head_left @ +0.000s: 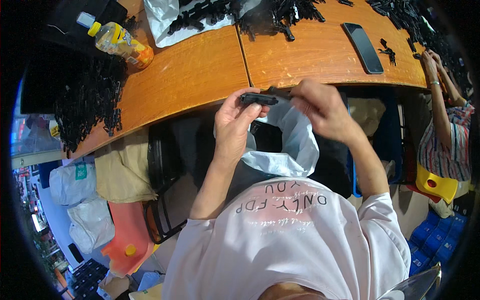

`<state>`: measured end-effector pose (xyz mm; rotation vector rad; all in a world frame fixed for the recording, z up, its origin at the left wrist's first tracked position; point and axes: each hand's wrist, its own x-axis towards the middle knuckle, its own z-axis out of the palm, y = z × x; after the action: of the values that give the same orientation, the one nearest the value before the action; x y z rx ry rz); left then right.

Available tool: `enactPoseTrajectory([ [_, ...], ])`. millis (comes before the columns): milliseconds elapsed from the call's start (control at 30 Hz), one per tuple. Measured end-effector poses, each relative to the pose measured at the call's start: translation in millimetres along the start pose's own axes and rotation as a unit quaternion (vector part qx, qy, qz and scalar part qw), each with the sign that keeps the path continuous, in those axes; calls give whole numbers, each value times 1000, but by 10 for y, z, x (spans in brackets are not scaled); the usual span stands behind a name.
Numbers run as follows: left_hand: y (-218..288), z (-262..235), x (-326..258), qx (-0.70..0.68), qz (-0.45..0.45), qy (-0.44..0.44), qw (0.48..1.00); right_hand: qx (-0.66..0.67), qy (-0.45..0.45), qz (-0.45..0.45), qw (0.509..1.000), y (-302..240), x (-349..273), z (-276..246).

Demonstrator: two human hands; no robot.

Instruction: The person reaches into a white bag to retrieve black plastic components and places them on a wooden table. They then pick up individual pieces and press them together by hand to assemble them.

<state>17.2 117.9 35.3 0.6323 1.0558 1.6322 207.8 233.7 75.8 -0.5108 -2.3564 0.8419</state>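
My left hand [235, 120] pinches a short black plastic part [259, 99] between thumb and fingers, just off the table's front edge. Close to its right, my right hand [322, 107] is curled closed. A small dark piece [279, 92] juts from its fingertips toward the black part; a narrow gap seems to lie between them. The kind of piece cannot be made out. Below both hands, an open white plastic bag [300, 155] gapes between my body and the table, its inside dark.
The wooden table [200, 65] bears black part heaps at left [90, 100], back [280, 15] and far right [400, 17]. A drink bottle [122, 45] and a phone [363, 48] lie on it. Another person's hands [431, 65] work at the right edge. Sacks [125, 167] stand lower left.
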Motion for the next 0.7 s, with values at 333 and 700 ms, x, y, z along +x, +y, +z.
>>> enactPoseTrajectory([
  [333, 139, 49, -74, 36, 7, -83, 996, -4, -8, 30, 1000, -172, -61, 169],
  [700, 133, 107, -160, 161, 147, -43, 975, 16, 26, 8, 999, -287, -104, 223],
])
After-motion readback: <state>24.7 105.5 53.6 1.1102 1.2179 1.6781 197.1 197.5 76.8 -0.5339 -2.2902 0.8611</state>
